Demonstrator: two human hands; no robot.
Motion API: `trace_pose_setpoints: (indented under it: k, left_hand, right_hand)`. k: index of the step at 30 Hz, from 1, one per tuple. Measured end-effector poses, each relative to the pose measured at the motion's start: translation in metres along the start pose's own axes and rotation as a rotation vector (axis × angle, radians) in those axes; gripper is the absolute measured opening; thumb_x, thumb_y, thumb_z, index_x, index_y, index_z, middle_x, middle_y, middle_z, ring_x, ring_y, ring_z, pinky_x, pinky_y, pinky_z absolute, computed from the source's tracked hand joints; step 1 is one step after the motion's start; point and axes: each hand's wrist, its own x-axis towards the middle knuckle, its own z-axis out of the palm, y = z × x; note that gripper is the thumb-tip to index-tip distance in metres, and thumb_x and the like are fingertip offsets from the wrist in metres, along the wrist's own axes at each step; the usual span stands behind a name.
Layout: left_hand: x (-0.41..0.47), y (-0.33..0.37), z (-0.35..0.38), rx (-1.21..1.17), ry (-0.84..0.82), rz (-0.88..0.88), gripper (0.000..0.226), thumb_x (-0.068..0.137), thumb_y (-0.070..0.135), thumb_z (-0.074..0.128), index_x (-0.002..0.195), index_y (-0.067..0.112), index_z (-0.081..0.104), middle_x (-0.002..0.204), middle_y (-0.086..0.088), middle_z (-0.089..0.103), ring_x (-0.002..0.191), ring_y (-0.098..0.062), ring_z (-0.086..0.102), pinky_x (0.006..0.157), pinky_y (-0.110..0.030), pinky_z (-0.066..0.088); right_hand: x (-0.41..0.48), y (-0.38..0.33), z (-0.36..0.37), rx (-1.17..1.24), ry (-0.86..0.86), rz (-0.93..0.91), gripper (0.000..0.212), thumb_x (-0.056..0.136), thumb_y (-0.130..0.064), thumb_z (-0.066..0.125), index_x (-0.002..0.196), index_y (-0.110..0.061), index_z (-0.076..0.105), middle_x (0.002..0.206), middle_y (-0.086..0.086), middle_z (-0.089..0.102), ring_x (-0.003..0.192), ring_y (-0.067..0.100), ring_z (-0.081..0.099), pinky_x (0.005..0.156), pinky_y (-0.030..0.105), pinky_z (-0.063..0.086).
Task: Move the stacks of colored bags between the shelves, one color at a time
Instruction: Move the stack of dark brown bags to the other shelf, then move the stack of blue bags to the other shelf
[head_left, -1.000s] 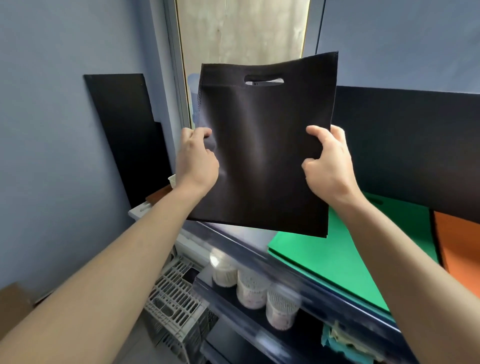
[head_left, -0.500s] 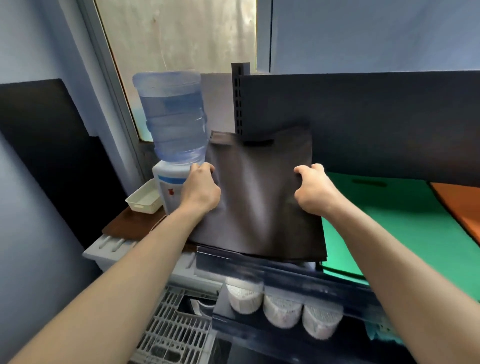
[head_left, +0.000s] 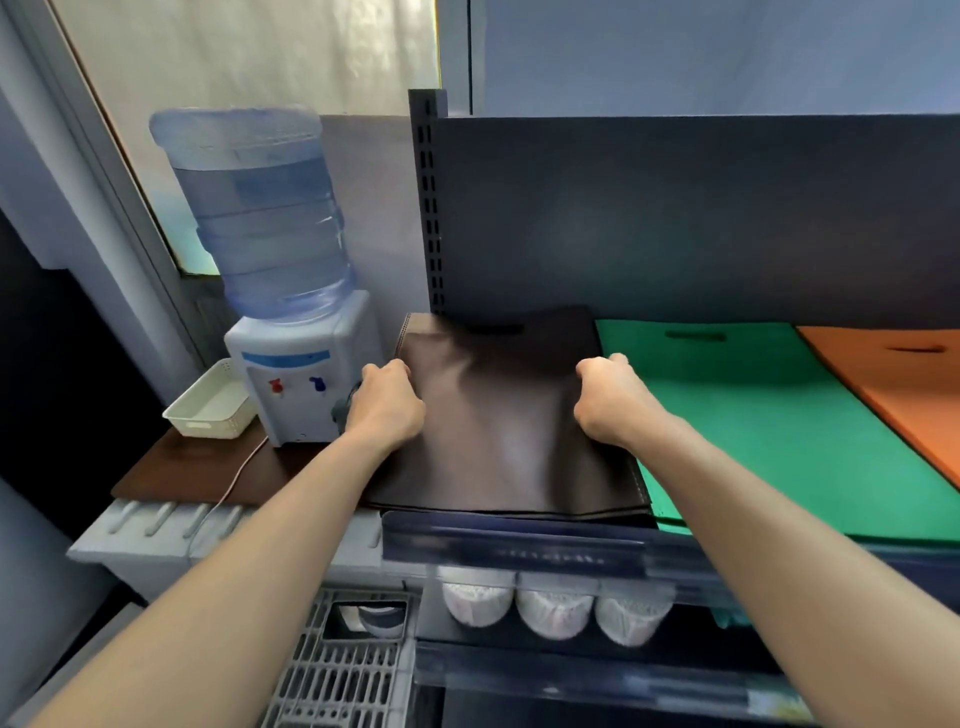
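Observation:
A stack of black bags (head_left: 504, 431) lies flat at the left end of the dark shelf (head_left: 519, 545). My left hand (head_left: 384, 405) grips the stack's left edge and my right hand (head_left: 613, 400) grips its right edge, fingers curled. A green stack of bags (head_left: 779, 426) lies just right of the black one. Farther right, an orange stack (head_left: 898, 384) runs out of view. The bags' handle cut-outs point toward the shelf's dark back panel.
A water dispenser (head_left: 291, 364) with a blue bottle stands left of the shelf on a brown board, beside a white basket (head_left: 210, 405). A perforated upright (head_left: 428, 208) marks the shelf's left end. White cups (head_left: 550, 608) sit on the shelf below. A grey crate (head_left: 343, 670) is lower left.
The black stack came down from upright in the air to lying flat on the shelf. Both hands moved down and forward with it, still gripping its side edges.

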Motion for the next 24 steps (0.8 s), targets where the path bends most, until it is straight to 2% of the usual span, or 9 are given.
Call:
trace_pose_setpoints:
  k: [2, 5, 6, 7, 8, 10, 14, 18, 24]
  left_hand:
    - [0.000, 0.001, 0.000, 0.041, -0.023, -0.015, 0.035, 0.085, 0.005, 0.045, 0.120, 0.004, 0.050, 0.129, -0.020, 0.043, 0.114, -0.041, 0.049, 0.099, -0.044, 0.042]
    - [-0.004, 0.007, -0.004, 0.150, -0.003, -0.050, 0.031, 0.087, 0.008, 0.045, 0.117, 0.003, 0.048, 0.128, -0.021, 0.037, 0.117, -0.043, 0.042, 0.099, -0.047, 0.036]
    - [-0.006, 0.012, -0.006, 0.190, 0.019, -0.042, 0.031, 0.087, 0.009, 0.046, 0.117, 0.003, 0.048, 0.129, -0.021, 0.037, 0.119, -0.043, 0.040, 0.100, -0.048, 0.034]
    - [-0.008, 0.018, -0.008, 0.215, 0.044, -0.018, 0.032, 0.087, 0.009, 0.047, 0.118, 0.003, 0.048, 0.128, -0.021, 0.037, 0.120, -0.042, 0.038, 0.100, -0.047, 0.032]
    - [-0.010, 0.026, -0.009, 0.218, 0.069, 0.024, 0.032, 0.086, 0.010, 0.048, 0.118, 0.004, 0.048, 0.128, -0.020, 0.037, 0.119, -0.041, 0.038, 0.100, -0.047, 0.032]
    - [-0.015, 0.046, -0.011, 0.175, 0.106, 0.137, 0.033, 0.086, 0.011, 0.049, 0.119, 0.007, 0.049, 0.127, -0.018, 0.039, 0.117, -0.038, 0.040, 0.099, -0.045, 0.032]
    - [-0.033, 0.101, -0.012, -0.037, 0.126, 0.394, 0.036, 0.089, 0.011, 0.048, 0.126, 0.013, 0.050, 0.130, -0.010, 0.042, 0.117, -0.030, 0.044, 0.100, -0.040, 0.035]
    - [-0.062, 0.166, -0.005, -0.220, 0.130, 0.676, 0.033, 0.091, 0.012, 0.049, 0.123, 0.014, 0.054, 0.124, -0.005, 0.050, 0.110, -0.021, 0.050, 0.094, -0.028, 0.038]
    - [-0.116, 0.267, 0.027, -0.258, 0.179, 1.017, 0.031, 0.091, 0.010, 0.050, 0.120, 0.012, 0.058, 0.120, -0.006, 0.054, 0.107, -0.024, 0.052, 0.095, -0.039, 0.041]
  right_hand:
    - [-0.003, 0.000, 0.001, -0.013, 0.043, 0.017, 0.012, 0.085, 0.006, 0.040, 0.080, -0.006, 0.041, 0.121, 0.018, 0.039, 0.088, 0.035, 0.047, 0.073, 0.033, 0.038]
    - [-0.005, 0.002, -0.003, -0.049, 0.140, -0.025, 0.015, 0.083, 0.006, 0.043, 0.075, -0.006, 0.040, 0.116, 0.018, 0.045, 0.104, 0.038, 0.048, 0.072, 0.035, 0.037]
    - [-0.006, 0.004, -0.006, -0.055, 0.169, -0.044, 0.012, 0.083, 0.005, 0.044, 0.079, -0.006, 0.046, 0.116, 0.018, 0.048, 0.106, 0.038, 0.047, 0.074, 0.036, 0.039]
    - [-0.006, 0.006, -0.009, -0.062, 0.208, -0.072, 0.014, 0.084, 0.003, 0.045, 0.092, -0.004, 0.053, 0.117, 0.017, 0.050, 0.109, 0.038, 0.047, 0.080, 0.037, 0.042]
    - [-0.007, 0.009, -0.014, -0.071, 0.243, -0.094, 0.025, 0.084, 0.001, 0.046, 0.107, -0.003, 0.056, 0.119, 0.017, 0.052, 0.111, 0.037, 0.047, 0.086, 0.038, 0.043]
    - [-0.011, 0.015, -0.026, -0.078, 0.303, -0.116, 0.035, 0.084, -0.001, 0.047, 0.118, -0.003, 0.054, 0.120, 0.016, 0.055, 0.113, 0.037, 0.047, 0.091, 0.041, 0.044]
    - [-0.027, 0.041, -0.058, -0.076, 0.437, -0.145, 0.032, 0.085, -0.004, 0.048, 0.117, -0.003, 0.055, 0.116, 0.015, 0.058, 0.110, 0.035, 0.049, 0.089, 0.041, 0.043]
    - [-0.051, 0.084, -0.091, -0.136, 0.564, -0.121, 0.030, 0.085, -0.003, 0.048, 0.114, -0.004, 0.056, 0.115, 0.014, 0.060, 0.106, 0.035, 0.050, 0.088, 0.043, 0.044]
    - [-0.099, 0.170, -0.138, -0.263, 0.698, 0.001, 0.031, 0.087, -0.006, 0.047, 0.117, -0.007, 0.056, 0.115, 0.012, 0.059, 0.108, 0.034, 0.049, 0.090, 0.043, 0.042]
